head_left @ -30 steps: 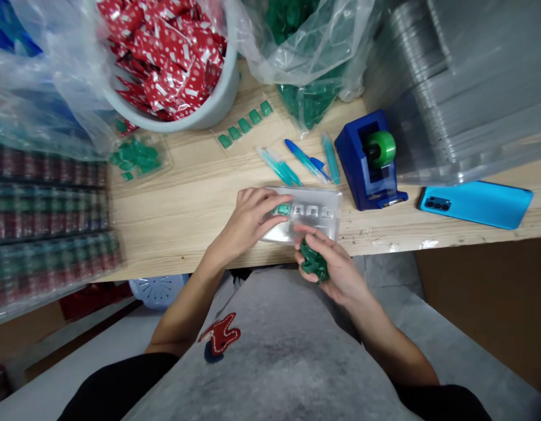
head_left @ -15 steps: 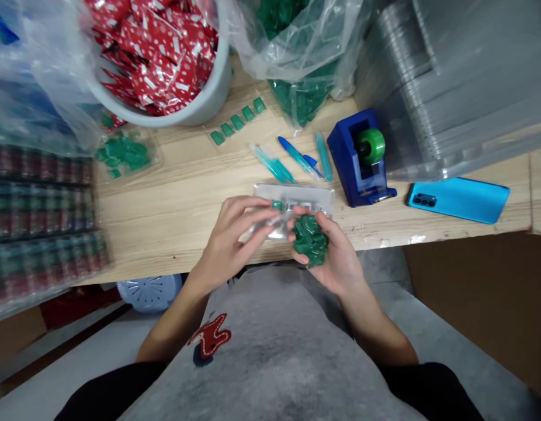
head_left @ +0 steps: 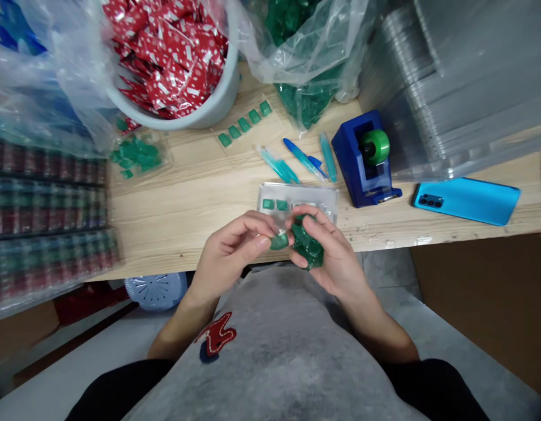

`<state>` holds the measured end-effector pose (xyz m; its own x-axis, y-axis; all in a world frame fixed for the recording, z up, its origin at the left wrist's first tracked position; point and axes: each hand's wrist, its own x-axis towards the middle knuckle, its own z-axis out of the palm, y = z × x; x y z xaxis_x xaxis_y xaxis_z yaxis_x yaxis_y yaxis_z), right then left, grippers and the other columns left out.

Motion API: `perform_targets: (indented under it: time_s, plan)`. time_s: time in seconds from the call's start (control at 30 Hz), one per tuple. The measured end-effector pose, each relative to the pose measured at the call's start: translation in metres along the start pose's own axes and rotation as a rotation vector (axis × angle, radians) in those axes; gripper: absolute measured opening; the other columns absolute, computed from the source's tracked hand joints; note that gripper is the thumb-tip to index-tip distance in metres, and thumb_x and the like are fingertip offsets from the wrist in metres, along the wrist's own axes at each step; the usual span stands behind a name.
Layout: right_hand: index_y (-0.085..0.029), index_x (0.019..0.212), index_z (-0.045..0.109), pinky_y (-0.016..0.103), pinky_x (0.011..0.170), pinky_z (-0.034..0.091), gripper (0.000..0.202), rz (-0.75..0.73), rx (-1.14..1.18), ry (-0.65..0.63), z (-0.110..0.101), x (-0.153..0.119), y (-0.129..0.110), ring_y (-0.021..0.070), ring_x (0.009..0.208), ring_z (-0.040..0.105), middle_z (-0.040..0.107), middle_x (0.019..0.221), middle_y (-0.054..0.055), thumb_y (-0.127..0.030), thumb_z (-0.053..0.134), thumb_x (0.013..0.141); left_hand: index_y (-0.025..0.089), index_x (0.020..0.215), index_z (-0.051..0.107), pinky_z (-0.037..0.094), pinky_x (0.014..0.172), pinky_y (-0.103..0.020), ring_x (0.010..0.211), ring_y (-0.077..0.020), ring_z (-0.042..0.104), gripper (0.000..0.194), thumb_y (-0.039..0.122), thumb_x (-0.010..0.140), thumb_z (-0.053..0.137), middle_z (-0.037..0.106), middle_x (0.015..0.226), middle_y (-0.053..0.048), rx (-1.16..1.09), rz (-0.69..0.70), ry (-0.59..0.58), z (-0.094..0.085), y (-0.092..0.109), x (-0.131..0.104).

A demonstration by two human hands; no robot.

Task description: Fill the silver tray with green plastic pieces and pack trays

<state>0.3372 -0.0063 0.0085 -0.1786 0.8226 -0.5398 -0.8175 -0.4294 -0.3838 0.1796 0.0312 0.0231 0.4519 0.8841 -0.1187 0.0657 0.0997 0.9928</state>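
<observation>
Between thumb and fingers, my left hand [head_left: 233, 248] pinches one small green piece [head_left: 278, 241] just left of my right hand. A clump of green pieces [head_left: 307, 242] lies in the curled fingers and palm of my right hand [head_left: 336, 257]. Under and beyond both hands is a clear plastic tray [head_left: 299, 190] on the wooden table. Two green pieces [head_left: 274, 204] sit side by side at its upper left. My hands hide the tray's lower part.
A blue tape dispenser [head_left: 356, 164] and a blue phone [head_left: 470, 200] are at the right. Pens [head_left: 301, 156] lie beyond the tray. Farther back are a bucket of red packets [head_left: 229, 96], a bag of green pieces [head_left: 305, 99] and a small box of green pieces [head_left: 137, 153]. Packed trays [head_left: 47, 216] fill the left.
My left hand has drawn back from the tray towards my right hand and now pinches a green piece. Two green pieces show in the tray, where one was visible between my fingers before.
</observation>
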Motion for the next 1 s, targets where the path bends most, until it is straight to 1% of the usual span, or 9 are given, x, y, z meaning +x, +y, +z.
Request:
perform_targets:
  time_s: [0.13, 0.3, 0.47, 0.57, 0.63, 0.73, 0.8, 0.9, 1.0]
  plan:
    - [-0.026, 0.089, 0.070, 0.016, 0.039, 0.033, 0.014, -0.056, -0.133, -0.085, -0.002, -0.006, 0.002, 0.0066, 0.057, 0.050, 0.058, 0.076, -0.003, -0.028, 0.072, 0.076, 0.021, 0.081, 0.066, 0.050, 0.069, -0.023, 0.072, -0.0110, 0.060, 0.018, 0.039, 0.082, 0.069, 0.065, 0.078, 0.000, -0.242, -0.168, 0.080, 0.002, 0.000, 0.001]
    - [-0.025, 0.091, 0.070, 0.019, 0.043, 0.035, 0.015, -0.233, -0.502, -0.078, -0.001, -0.014, 0.000, 0.0055, 0.054, 0.047, 0.062, 0.077, -0.003, -0.026, 0.073, 0.076, 0.023, 0.086, 0.067, 0.049, 0.071, -0.021, 0.075, -0.0102, 0.059, 0.015, 0.037, 0.084, 0.068, 0.064, 0.081, 0.001, -0.214, -0.223, 0.124, 0.008, 0.000, -0.004]
    - [-0.023, 0.084, 0.066, 0.022, 0.049, 0.039, 0.009, -0.325, -0.647, 0.006, 0.002, -0.017, -0.005, 0.0093, 0.063, 0.055, 0.063, 0.075, -0.002, -0.023, 0.071, 0.076, 0.025, 0.099, 0.065, 0.049, 0.079, -0.023, 0.086, -0.0123, 0.061, 0.013, 0.031, 0.087, 0.064, 0.066, 0.092, 0.000, 0.015, -0.078, 0.090, 0.009, 0.004, -0.011]
    - [-0.023, 0.082, 0.064, 0.021, 0.047, 0.036, 0.009, -0.339, -0.685, 0.040, -0.002, -0.015, -0.003, 0.0069, 0.054, 0.049, 0.060, 0.070, -0.005, -0.024, 0.070, 0.076, 0.026, 0.108, 0.062, 0.048, 0.085, -0.026, 0.091, -0.0134, 0.060, 0.024, 0.026, 0.085, 0.068, 0.064, 0.099, 0.000, 0.239, 0.077, 0.058, 0.008, 0.003, -0.010]
    - [-0.023, 0.083, 0.064, 0.021, 0.044, 0.033, 0.009, -0.285, -0.699, 0.063, -0.010, -0.012, -0.001, 0.0056, 0.047, 0.043, 0.055, 0.061, -0.007, -0.026, 0.069, 0.077, 0.026, 0.109, 0.060, 0.046, 0.085, -0.028, 0.093, -0.0141, 0.058, 0.023, 0.023, 0.086, 0.065, 0.065, 0.099, 0.000, 0.417, 0.146, 0.016, 0.006, -0.003, -0.006]
    - [-0.022, 0.089, 0.064, 0.020, 0.041, 0.030, 0.017, -0.158, -0.676, 0.123, -0.030, -0.010, 0.004, 0.0050, 0.041, 0.040, 0.048, 0.052, -0.009, -0.033, 0.069, 0.078, 0.025, 0.108, 0.061, 0.042, 0.088, -0.033, 0.097, -0.0172, 0.055, 0.017, 0.023, 0.090, 0.059, 0.068, 0.100, -0.001, 0.683, 0.185, -0.073, 0.004, -0.017, 0.005]
    - [-0.021, 0.093, 0.065, 0.020, 0.040, 0.029, 0.022, -0.125, -0.628, 0.181, -0.044, -0.010, 0.006, 0.0048, 0.040, 0.040, 0.049, 0.053, -0.009, -0.036, 0.070, 0.078, 0.024, 0.107, 0.062, 0.039, 0.092, -0.037, 0.100, -0.0193, 0.053, 0.016, 0.025, 0.092, 0.056, 0.069, 0.102, -0.001, 0.812, 0.212, -0.124, 0.003, -0.027, 0.015]
    - [-0.022, 0.094, 0.066, 0.019, 0.040, 0.030, 0.023, -0.165, -0.547, 0.252, -0.058, -0.014, 0.006, 0.0049, 0.041, 0.041, 0.052, 0.055, -0.008, -0.037, 0.071, 0.078, 0.023, 0.107, 0.064, 0.035, 0.094, -0.039, 0.102, -0.0210, 0.051, 0.018, 0.026, 0.094, 0.053, 0.071, 0.103, -0.002, 0.911, 0.260, -0.164, 0.003, -0.039, 0.031]
    - [-0.023, 0.094, 0.066, 0.019, 0.040, 0.030, 0.020, -0.212, -0.521, 0.271, -0.061, -0.016, 0.004, 0.0046, 0.041, 0.042, 0.052, 0.055, -0.008, -0.035, 0.072, 0.078, 0.022, 0.106, 0.067, 0.034, 0.093, -0.039, 0.101, -0.0216, 0.051, 0.020, 0.027, 0.094, 0.052, 0.071, 0.103, -0.002, 0.953, 0.259, -0.132, 0.005, -0.044, 0.044]
